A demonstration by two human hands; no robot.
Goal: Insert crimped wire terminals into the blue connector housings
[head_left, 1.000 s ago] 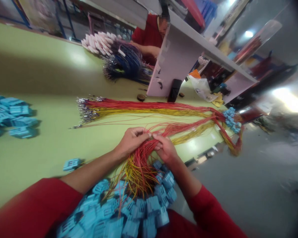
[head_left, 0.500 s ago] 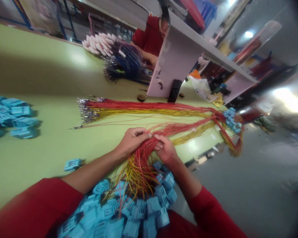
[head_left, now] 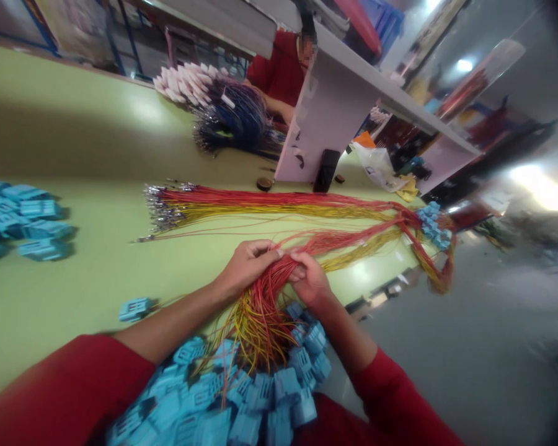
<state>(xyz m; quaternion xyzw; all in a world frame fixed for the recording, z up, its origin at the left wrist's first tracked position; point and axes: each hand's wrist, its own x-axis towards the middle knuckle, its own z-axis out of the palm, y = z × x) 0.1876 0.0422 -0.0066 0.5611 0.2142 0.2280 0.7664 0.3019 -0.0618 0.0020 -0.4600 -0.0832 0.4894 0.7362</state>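
Note:
A thick bundle of red and yellow wires [head_left: 272, 291] hangs over the near table edge toward my lap. My left hand [head_left: 251, 263] grips the bundle from the left, thumb pressed on top. From the right, my right hand [head_left: 309, 279] closes its curled fingers on the same bundle, close to the left thumb. Many light blue connectors [head_left: 260, 396] sit at the lower ends of the wires, piled against me. Beyond my hands, more red and yellow wires [head_left: 260, 201] lie straight across the table, with metal terminals [head_left: 160, 207] at their left ends.
Loose blue connectors [head_left: 23, 214] lie at the left, and one connector [head_left: 134, 308] sits by my left forearm. A phone [head_left: 327, 170] leans on a pale partition [head_left: 330, 118]. Across the table, a person in red sits behind dark wires [head_left: 237, 121] with white connectors [head_left: 190, 83].
Almost nothing differs. Both hands stay on the wire bundle in the same place, with only a very slight shift of the fingers.

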